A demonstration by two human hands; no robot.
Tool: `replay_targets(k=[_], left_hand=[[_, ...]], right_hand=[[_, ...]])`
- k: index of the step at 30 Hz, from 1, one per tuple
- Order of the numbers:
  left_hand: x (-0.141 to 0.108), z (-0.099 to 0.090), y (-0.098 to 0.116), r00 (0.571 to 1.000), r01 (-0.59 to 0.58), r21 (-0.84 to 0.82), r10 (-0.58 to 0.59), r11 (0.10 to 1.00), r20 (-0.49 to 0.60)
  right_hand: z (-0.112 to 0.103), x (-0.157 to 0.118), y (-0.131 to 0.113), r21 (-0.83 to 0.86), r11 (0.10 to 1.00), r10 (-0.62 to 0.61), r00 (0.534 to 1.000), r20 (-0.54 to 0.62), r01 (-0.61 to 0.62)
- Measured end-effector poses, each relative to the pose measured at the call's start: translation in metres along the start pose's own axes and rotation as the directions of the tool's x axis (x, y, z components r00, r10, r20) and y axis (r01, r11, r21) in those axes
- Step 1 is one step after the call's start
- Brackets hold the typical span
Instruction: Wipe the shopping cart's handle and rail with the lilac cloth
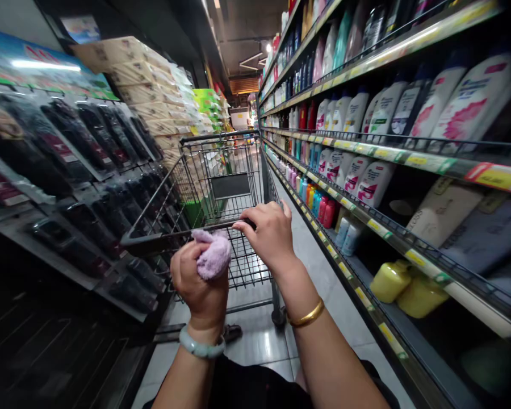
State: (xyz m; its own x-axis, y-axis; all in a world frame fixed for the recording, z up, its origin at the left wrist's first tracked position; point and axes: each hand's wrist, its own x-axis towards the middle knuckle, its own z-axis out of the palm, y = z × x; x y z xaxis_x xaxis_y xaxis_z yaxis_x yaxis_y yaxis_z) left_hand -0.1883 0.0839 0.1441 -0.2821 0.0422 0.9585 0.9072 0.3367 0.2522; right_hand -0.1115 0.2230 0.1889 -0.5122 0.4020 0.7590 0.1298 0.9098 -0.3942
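Note:
A wire shopping cart stands in front of me, with nothing visible in its basket. My left hand, with a pale green bangle at the wrist, is closed round a crumpled lilac cloth at the left part of the cart's handle. My right hand, with a gold bangle at the wrist, rests on the right part of the handle, its fingers curled over the bar. The palm side of both hands is hidden.
Shelves of bottles line the right side, with yellow containers low down. Packaged goods hang on a rack at the left, beside stacked cartons. The tiled aisle runs ahead.

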Motion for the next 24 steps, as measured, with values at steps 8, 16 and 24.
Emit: replay_targets(k=[8, 16, 24], left_hand=[[-0.015, 0.016, 0.009, 0.95, -0.132, -0.001, 0.127, 0.991, 0.286], [0.005, 0.009, 0.006, 0.999, -0.024, -0.043, 0.026, 0.999, 0.04], [-0.016, 0.021, 0.006, 0.933, -0.021, -0.053, 0.038, 0.998, 0.358]], right_hand=[[0.005, 0.001, -0.002, 0.0, 1.0, -0.013, 1.0, 0.003, 0.013], [0.006, 0.002, -0.001, 0.052, 0.998, -0.036, 0.999, -0.015, 0.037], [0.006, 0.006, 0.036, 0.209, 0.977, -0.014, 0.991, -0.135, 0.043]])
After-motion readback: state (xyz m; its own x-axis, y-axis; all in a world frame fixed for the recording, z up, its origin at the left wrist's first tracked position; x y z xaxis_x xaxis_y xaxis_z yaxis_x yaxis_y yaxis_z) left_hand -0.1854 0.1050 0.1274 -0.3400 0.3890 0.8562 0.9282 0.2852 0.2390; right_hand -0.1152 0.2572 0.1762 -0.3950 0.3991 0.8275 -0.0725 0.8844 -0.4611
